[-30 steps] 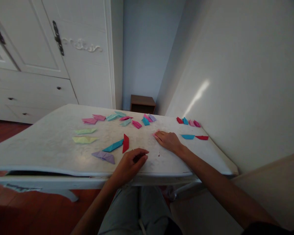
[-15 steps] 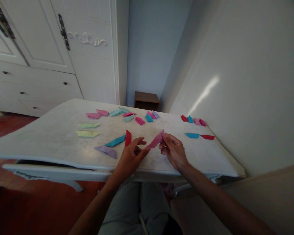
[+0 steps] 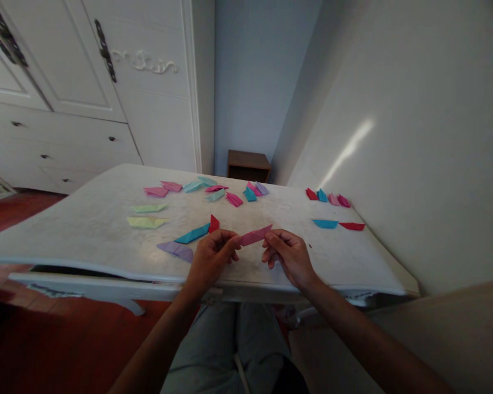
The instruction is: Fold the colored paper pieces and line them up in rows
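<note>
A pink folded paper piece [image 3: 255, 235] is stretched between my two hands above the table. My left hand [image 3: 214, 253] pinches its left end between thumb and fingers. Its right end is pinched by my right hand [image 3: 286, 253]. Just beyond my left hand lie a red folded paper piece [image 3: 214, 222], partly covered by that hand, and a blue folded paper piece [image 3: 193, 234]. A lilac folded paper piece [image 3: 176, 250] lies to the left of my left wrist, nearer the table's front edge.
The white table [image 3: 119, 191] holds several more folded papers: yellow-green ones [image 3: 148, 221] at left, a mixed group along the back, and blue [image 3: 325, 224] and red [image 3: 351, 226] ones at right. A white wardrobe [image 3: 160, 120] and a brown box-like stand [image 3: 248, 160] are behind.
My left hand has closed on the left end of the pink paper piece. The piece has turned from a steep slant to nearly level.
</note>
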`<state>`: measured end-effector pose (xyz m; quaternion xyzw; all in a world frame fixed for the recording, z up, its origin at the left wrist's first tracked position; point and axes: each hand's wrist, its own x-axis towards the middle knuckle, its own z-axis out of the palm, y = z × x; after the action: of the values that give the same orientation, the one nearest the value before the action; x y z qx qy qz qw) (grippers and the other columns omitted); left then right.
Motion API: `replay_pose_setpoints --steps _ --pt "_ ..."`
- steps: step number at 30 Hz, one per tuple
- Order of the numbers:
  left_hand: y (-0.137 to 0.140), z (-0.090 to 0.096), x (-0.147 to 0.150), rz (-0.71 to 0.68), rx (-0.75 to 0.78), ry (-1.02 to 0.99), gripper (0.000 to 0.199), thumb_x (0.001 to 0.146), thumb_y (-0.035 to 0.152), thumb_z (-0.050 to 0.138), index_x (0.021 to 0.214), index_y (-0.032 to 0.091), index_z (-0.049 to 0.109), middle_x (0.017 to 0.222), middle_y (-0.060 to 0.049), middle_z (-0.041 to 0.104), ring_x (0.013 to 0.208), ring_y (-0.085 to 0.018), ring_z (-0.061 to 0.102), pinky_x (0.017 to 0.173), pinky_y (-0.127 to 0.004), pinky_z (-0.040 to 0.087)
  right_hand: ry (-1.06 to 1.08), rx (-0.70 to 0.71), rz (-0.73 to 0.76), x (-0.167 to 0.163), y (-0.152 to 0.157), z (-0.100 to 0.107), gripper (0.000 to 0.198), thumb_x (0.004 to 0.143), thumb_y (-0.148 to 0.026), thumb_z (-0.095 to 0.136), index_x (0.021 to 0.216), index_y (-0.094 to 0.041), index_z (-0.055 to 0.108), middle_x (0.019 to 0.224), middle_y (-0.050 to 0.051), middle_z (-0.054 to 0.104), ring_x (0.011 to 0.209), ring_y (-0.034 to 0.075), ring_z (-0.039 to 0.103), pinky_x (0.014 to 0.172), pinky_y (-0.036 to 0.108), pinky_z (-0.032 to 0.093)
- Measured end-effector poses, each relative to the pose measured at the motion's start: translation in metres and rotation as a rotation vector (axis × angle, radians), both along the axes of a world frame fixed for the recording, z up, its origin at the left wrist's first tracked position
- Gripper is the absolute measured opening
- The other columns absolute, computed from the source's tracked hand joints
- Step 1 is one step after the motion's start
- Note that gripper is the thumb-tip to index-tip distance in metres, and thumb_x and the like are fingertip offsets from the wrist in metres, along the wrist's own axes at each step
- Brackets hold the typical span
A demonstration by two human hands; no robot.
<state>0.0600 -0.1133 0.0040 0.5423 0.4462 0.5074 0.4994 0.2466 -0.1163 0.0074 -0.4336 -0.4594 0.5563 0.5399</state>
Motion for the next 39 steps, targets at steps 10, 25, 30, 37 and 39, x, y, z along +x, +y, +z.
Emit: replay_pose_setpoints --steps 10,25,30,37,39 --pt "-0.003 0.003 0.0 0.018 0.049 0.067 0.023 0.079 0.04 0.064 0.078 0.016 0.064 0.063 0.0 0.065 0.053 -0.011 0.058 0.051 -0.021 0.047 0.013 0.044 -0.222 0.066 -0.002 0.009 0.028 0.071 -0.041 0.075 0.071 -0.016 0.061 0.065 -0.002 0.062 0.038 0.006 0.051 0.032 0.017 0.035" --pt "-0.001 -0.003 -0.002 0.038 0.043 0.333 0.038 0.074 0.054 0.06 0.086 0.019 0.066 0.065 0.0 0.068 0.06 -0.016 0.063 0.056 -0.024 0.052 -0.709 -0.301 -0.876 0.249 -0.004 0.005 0.012 0.078 -0.028 0.053 0.069 -0.021 0.055 0.064 0.005 0.064 0.037 0.009 0.047 0.033 0.022 0.033" --pt "-0.002 -0.002 -0.002 0.034 0.044 0.356 0.038 0.074 0.055 0.059 0.087 0.02 0.066 0.066 0.0 0.068 0.062 -0.016 0.065 0.058 -0.023 0.053 -0.884 -0.326 -0.913 0.252 0.002 0.004 0.022 0.081 -0.03 0.052 0.093 -0.015 0.063 0.062 0.006 0.064 0.042 0.015 0.053 0.038 0.027 0.04" --pt "-0.002 -0.005 -0.006 0.022 0.086 0.431 0.035 0.076 0.054 0.059 0.088 0.022 0.067 0.065 0.001 0.069 0.064 -0.017 0.066 0.06 -0.023 0.053 -1.62 0.176 -0.646 0.243 -0.009 -0.016 0.039 0.087 -0.022 0.045 0.121 -0.013 0.062 0.117 0.016 0.064 0.114 0.028 0.056 0.102 0.044 0.042" --pt "-0.001 -0.006 -0.006 0.015 0.093 0.447 0.036 0.076 0.054 0.059 0.088 0.022 0.067 0.065 0.001 0.069 0.064 -0.017 0.066 0.06 -0.022 0.053 -1.658 0.233 -0.514 0.244 -0.009 -0.025 0.036 0.091 -0.026 0.042 0.117 -0.016 0.065 0.12 0.014 0.064 0.12 0.028 0.053 0.105 0.044 0.04"
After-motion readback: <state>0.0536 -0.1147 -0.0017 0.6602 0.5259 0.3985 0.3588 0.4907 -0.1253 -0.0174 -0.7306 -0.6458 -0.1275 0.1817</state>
